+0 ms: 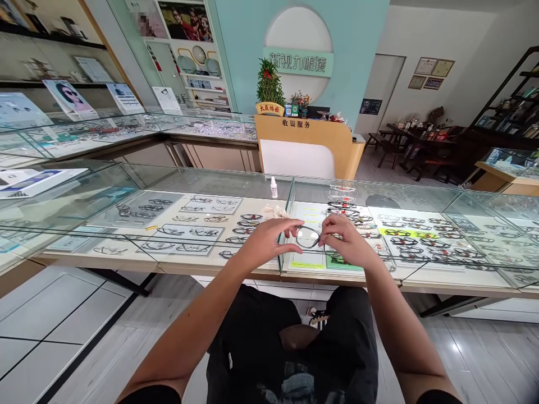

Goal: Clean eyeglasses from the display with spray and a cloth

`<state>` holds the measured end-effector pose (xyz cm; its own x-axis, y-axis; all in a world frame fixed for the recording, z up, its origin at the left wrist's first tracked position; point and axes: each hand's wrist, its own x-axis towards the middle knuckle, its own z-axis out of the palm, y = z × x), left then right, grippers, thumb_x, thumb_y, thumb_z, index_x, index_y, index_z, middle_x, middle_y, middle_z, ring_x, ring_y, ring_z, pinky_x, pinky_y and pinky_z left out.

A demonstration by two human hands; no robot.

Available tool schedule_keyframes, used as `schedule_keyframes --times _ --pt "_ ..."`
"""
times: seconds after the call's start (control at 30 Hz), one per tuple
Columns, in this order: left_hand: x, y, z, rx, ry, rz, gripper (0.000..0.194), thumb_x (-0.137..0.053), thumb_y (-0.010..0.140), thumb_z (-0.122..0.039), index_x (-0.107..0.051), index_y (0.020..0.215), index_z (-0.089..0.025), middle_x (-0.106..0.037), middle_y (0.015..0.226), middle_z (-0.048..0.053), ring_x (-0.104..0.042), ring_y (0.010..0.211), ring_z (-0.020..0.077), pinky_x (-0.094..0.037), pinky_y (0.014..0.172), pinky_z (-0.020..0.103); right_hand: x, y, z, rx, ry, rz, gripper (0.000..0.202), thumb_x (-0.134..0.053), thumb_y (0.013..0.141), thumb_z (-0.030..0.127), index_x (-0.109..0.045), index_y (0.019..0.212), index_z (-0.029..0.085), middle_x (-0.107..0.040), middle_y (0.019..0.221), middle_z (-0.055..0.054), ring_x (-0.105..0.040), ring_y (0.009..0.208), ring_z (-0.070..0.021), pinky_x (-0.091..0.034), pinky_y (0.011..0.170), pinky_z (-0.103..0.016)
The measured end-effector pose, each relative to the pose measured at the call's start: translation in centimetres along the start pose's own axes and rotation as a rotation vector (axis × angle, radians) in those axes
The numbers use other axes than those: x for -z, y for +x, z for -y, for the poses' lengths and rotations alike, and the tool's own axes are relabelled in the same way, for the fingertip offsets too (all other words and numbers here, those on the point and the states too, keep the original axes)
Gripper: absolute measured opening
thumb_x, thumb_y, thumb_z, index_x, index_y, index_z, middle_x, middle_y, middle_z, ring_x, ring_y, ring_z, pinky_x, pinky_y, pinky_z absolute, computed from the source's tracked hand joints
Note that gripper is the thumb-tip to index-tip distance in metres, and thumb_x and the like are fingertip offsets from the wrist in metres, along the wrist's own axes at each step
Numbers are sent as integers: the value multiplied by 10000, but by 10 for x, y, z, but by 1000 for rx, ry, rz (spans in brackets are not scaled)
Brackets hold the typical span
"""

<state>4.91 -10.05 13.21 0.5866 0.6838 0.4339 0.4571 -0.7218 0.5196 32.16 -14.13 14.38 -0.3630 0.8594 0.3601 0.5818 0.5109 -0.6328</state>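
Observation:
Above the front edge of the glass display counter, a pair of dark-framed glasses (308, 238) is held between my two hands. My left hand (273, 240) grips the left side of the frame, thumb below and fingers above. My right hand (342, 238) pinches the frame near its middle and covers part of the other lens. A small white bottle (274, 188) stands upright on the counter's glass top beyond my hands. Beside my left hand lies a crumpled beige cloth (275, 211).
Rows of eyeglasses (425, 242) lie inside the glass counter (236, 268) on both sides. A white box (42, 182) rests on its top at the left. Farther back is a wooden cashier desk (351, 160) with a plant (270, 84).

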Motion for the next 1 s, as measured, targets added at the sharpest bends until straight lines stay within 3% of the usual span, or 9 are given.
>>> schedule_keyframes --times 0.23,0.37,0.43,0.53,0.63,0.7,0.87,1.0 --pt "0 0 -12 -225 177 -201 505 -771 909 -550 -680 1306 -252 -790 938 27 -749 872 208 -568 873 360 19 3 13 49 -48 32 315 -588 1008 206 -806 796 288 -662 1018 -46 -587 1041 -246 -421 1026 -468" --pt "11 7 -22 -259 216 -260 493 -741 924 -562 -674 1301 -251 -787 924 33 -752 869 216 -583 867 365 33 2 27 86 -28 -57 232 -592 1050 334 -797 951 289 -708 1102 -61 -624 1114 -267 -446 1060 -494" --pt "24 13 -28 -243 223 -296 510 -736 923 -576 -675 1318 -258 -789 936 36 -752 884 221 -597 881 369 42 -1 35 96 3 -206 213 -609 1051 414 -751 1169 308 -707 1224 -66 -628 1204 -276 -455 1100 -512" --pt "50 26 -40 -213 268 -419 543 -763 901 -584 -684 1334 -267 -793 974 41 -753 915 229 -606 898 367 57 -3 44 138 5 -444 485 -680 1000 489 -575 1452 349 -639 1433 -78 -595 1343 -291 -477 1129 -536" --pt "78 45 -54 -206 329 -574 565 -797 873 -586 -697 1333 -273 -791 1001 40 -749 940 236 -610 880 353 71 1 55 233 -65 -592 756 -761 932 514 -415 1587 364 -562 1555 -106 -565 1411 -313 -507 1130 -556" --pt "95 60 -66 -228 356 -644 565 -815 865 -569 -699 1335 -278 -789 1011 35 -746 939 232 -614 857 338 81 9 64 310 -130 -657 829 -783 914 513 -371 1616 358 -531 1594 -122 -556 1429 -325 -531 1117 -559" --pt "127 92 -90 -335 400 -732 561 -822 861 -570 -693 1339 -304 -789 1011 12 -744 937 216 -618 894 334 107 30 90 456 -261 -741 755 -752 950 492 -394 1604 371 -541 1607 -110 -569 1419 -332 -602 1034 -531" --pt "144 107 -105 -411 412 -795 591 -812 850 -617 -677 1348 -327 -793 1023 -1 -749 912 213 -635 815 326 124 41 108 536 -307 -863 593 -685 1006 449 -479 1555 360 -614 1523 -94 -604 1381 -327 -611 1032 -532"
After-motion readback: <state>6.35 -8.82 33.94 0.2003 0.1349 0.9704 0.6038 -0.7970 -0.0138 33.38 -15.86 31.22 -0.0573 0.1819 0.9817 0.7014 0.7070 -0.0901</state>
